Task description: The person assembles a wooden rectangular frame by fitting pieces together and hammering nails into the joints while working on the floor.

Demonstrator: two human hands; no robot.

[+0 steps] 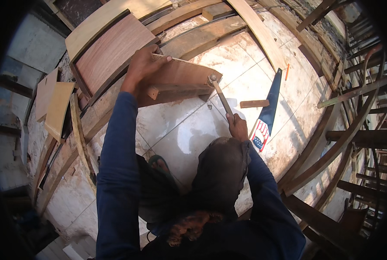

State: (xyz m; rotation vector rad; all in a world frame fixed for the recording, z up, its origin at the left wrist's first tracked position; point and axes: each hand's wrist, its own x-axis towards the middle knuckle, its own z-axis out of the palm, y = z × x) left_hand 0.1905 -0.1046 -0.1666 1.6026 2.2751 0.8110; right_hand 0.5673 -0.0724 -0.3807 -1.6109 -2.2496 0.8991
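Observation:
My left hand [142,65] is closed round the upper left edge of a brown wooden panel piece [180,74], which has a wooden strip [176,88] along its near side. A hammer [222,99] is in my right hand [237,126], gripped low on its handle. Its head touches or lies just over the panel's right end; I cannot tell which. Right of the hammer, a hand saw [269,108] with a dark blade and a red, white and blue handle lies on the floor. A short wooden offcut [254,104] rests against or over its blade.
Pale floor tiles [176,134] lie under the work. A large framed plywood panel [115,47] and long boards [208,37] stretch along the far left. An orange pencil [287,72] is past the saw. Curved wooden beams [353,123] stand at right. Small panels [59,110] lie at left.

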